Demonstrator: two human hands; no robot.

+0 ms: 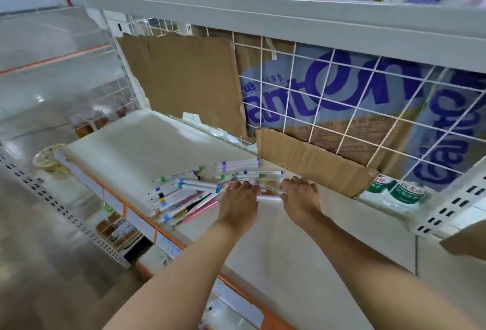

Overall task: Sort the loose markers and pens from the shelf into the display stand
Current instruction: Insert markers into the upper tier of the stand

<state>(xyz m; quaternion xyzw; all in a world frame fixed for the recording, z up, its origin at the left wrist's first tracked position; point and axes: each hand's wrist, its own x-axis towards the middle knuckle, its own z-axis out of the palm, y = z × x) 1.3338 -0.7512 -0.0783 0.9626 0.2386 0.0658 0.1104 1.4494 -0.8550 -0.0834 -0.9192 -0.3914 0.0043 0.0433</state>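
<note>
Both hands are down on the shelf (276,245) among the loose markers and pens (184,193); the left hand (238,204) lies over the right end of the heap, the right hand (301,196) just beside it, and a white marker (268,197) runs between them; whether either hand actually grips it I cannot tell. Barely started, I'd judge; most of the heap lies left of the left hand, and no display stand is in sight. A torn cardboard flap (315,164) juts out just beyond the right hand, before the wire grid (342,108), crowding the reach.
</note>
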